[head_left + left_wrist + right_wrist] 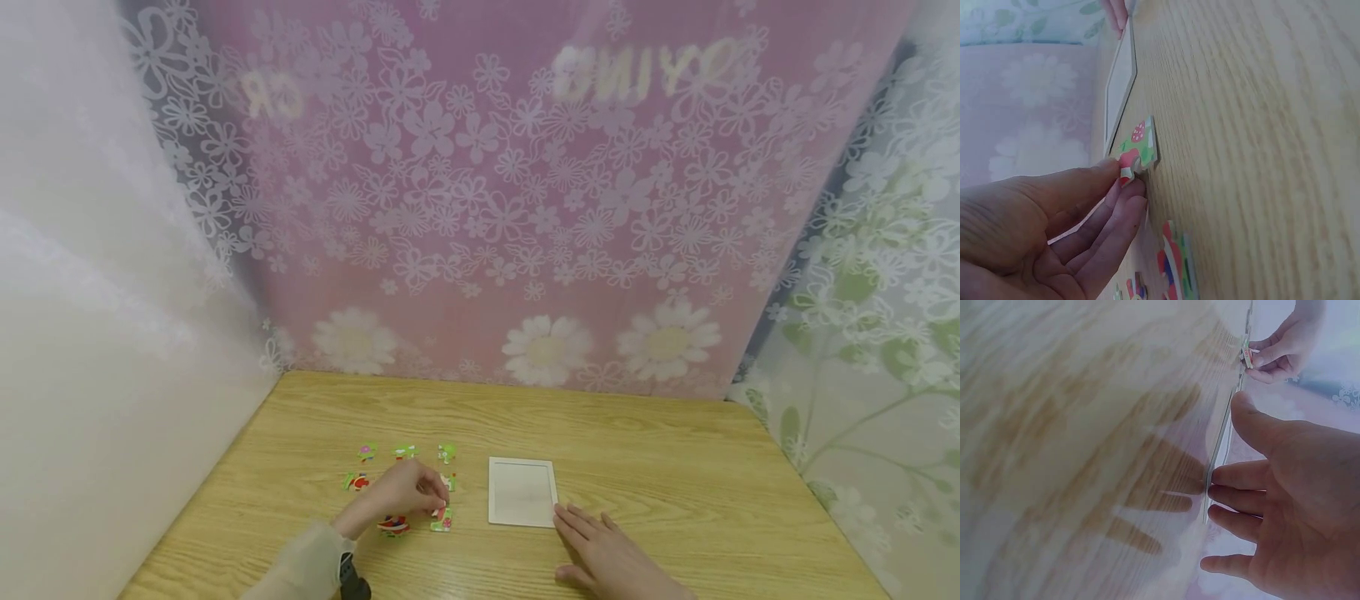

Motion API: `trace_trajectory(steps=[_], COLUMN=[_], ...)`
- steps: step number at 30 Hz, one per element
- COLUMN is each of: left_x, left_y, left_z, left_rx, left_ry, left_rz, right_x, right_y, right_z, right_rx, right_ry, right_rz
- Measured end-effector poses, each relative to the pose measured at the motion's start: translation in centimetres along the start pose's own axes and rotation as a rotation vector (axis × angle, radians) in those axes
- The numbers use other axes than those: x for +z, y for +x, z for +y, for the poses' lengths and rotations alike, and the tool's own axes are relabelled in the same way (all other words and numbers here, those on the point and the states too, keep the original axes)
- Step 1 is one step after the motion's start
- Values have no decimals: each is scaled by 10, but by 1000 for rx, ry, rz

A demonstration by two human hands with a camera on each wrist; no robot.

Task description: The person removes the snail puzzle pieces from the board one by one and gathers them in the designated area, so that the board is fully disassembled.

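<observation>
Between thumb and fingers, my left hand [408,490] pinches a jigsaw puzzle piece [1136,150] at one edge. The piece is green and pink with a red spotted patch, and it is tilted off the tabletop in the left wrist view. My right hand [600,546] lies with straight fingers, fingertips touching the right edge of a white rectangular puzzle frame [491,492]. In the right wrist view its fingers [1238,500] are extended against the frame's edge. Other colourful pieces lie around the left hand, including a red and blue one [393,525] below the wrist.
Loose pieces lie in rough rows, among them a purple-flowered one [366,452], a green one [447,452] and a red one [357,482]. The wooden table [675,467] meets a pink flowered curtain [480,250] at the back. A black watch [351,577] sits on the left wrist.
</observation>
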State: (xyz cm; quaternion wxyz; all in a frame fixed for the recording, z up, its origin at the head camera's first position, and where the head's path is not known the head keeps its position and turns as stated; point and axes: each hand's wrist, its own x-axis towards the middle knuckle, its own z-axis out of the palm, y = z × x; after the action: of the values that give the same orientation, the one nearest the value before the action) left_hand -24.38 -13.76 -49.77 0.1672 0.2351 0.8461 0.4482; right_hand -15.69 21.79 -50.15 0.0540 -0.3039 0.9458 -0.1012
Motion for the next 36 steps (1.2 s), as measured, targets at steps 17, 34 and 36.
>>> trace_trajectory(steps=[17,34,36], left_x=[13,14,13], left_y=[-5,-8,-8], left_z=[1,3,4], left_rx=[88,80,83], left_ry=[162,206,220], left_rz=[72,75,76], right_x=[1,0,0], right_y=[1,3,4], right_z=[0,2,4], right_rx=[-7,-46,-63], right_ry=[-2,-26,-36], right_rz=[-1,50,79])
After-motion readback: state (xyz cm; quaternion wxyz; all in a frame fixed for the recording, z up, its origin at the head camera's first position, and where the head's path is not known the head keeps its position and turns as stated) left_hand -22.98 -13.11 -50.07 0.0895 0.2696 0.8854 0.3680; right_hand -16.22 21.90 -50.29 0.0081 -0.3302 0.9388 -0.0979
